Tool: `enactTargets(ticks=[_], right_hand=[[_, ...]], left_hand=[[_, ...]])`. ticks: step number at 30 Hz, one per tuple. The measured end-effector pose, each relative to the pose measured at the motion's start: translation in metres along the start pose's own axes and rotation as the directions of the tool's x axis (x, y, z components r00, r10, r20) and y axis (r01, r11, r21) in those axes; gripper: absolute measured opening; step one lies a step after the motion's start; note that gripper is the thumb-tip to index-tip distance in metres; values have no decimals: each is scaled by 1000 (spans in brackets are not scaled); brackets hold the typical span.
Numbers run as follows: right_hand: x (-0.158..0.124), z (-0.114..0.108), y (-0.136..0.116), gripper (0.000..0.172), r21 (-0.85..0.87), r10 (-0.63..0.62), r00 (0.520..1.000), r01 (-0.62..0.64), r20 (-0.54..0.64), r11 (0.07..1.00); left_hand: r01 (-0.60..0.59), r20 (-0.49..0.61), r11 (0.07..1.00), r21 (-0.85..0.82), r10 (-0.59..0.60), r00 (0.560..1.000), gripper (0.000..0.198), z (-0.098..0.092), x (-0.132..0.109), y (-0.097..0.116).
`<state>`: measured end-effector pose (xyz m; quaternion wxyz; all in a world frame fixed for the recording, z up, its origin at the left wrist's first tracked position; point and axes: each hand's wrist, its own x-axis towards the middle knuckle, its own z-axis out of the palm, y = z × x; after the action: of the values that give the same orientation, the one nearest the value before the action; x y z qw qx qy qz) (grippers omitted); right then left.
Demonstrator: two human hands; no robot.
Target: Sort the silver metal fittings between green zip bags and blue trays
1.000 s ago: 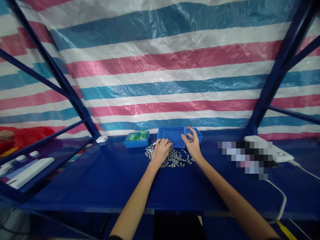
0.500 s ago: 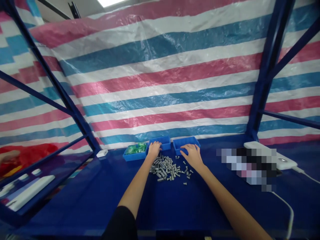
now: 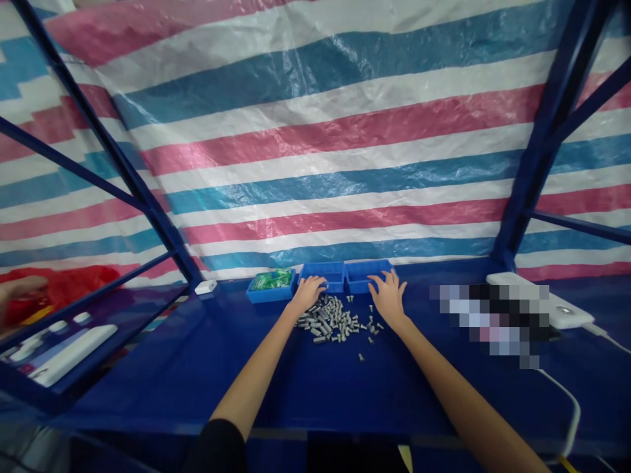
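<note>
A loose heap of small metal screws and cylinders [image 3: 335, 320] lies on the blue tabletop. At its back left edge rests my left hand [image 3: 307, 293], palm down, fingers stretched toward the near wall of the middle blue bin [image 3: 331, 269]. The undersides of those fingers are hidden. My right hand [image 3: 389, 299] is open over the front of the right blue bin [image 3: 355, 287], fingers spread and nothing seen in them. A few single screws [image 3: 361, 357] lie apart from the heap. Left of the middle bin, another blue bin [image 3: 269, 297] holds green plastic packets [image 3: 272, 280].
A white power bank-like box [image 3: 566, 311] with a cable and a pixelated item lie on the right. A small white block [image 3: 206, 287] sits at back left. Blue frame posts flank the table [image 3: 197, 368]. Beyond the left post, another person's hand [image 3: 22, 292] touches red material.
The camera view has tilted down. My right hand has shifted slightly right, fingers spreading wider by the right bin. My left hand stays by the middle bin and the heap.
</note>
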<state>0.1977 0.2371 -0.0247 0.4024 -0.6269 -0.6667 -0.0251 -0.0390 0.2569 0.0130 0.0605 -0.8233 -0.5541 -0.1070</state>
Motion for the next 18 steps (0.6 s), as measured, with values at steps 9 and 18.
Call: enactTargets(ticks=[9,18], right_hand=[[0,6,4,30,74,-83,997,82,12,994],[2,0,0,37,71,-74,995,78,-60,994]], left_hand=[[19,13,1000,6,-19,1000,25,1,2,4],[294,-421,954,50,-247,873,35,-27,-28,-8]])
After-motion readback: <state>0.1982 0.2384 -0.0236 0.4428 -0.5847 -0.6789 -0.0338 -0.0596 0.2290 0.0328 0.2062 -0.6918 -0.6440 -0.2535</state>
